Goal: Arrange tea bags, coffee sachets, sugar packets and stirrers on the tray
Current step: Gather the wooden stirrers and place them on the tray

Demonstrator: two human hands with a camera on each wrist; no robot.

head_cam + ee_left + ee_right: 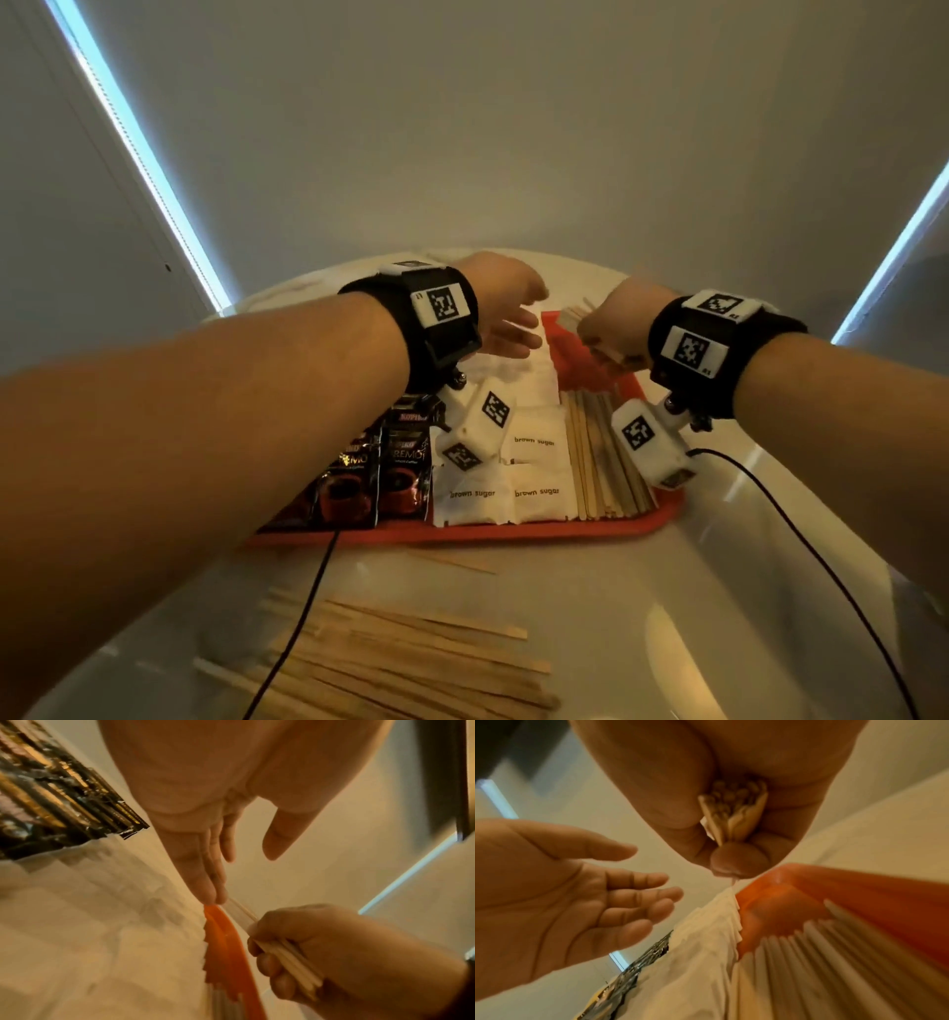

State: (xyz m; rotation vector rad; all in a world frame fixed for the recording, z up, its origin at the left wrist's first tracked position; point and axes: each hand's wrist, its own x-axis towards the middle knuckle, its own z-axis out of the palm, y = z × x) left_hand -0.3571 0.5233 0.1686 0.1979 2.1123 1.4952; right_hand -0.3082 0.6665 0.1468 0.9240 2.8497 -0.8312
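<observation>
An orange tray [462, 532] lies on the white table. It holds dark coffee sachets [359, 478] on its left, white brown sugar packets [534, 493] in the middle and a row of wooden stirrers [601, 473] on its right. My right hand [611, 329] grips a bundle of wooden stirrers [734, 815] in a fist above the tray's far right part. My left hand [508, 313] hovers open, fingers straight, over the far end of the sugar packets, just left of the bundle. It holds nothing.
A loose heap of wooden stirrers [411, 663] lies on the table in front of the tray, with one stray stirrer [457, 560] near the tray's front rim. Black cables [308, 611] run from both wrist cameras across the table. A wall stands behind.
</observation>
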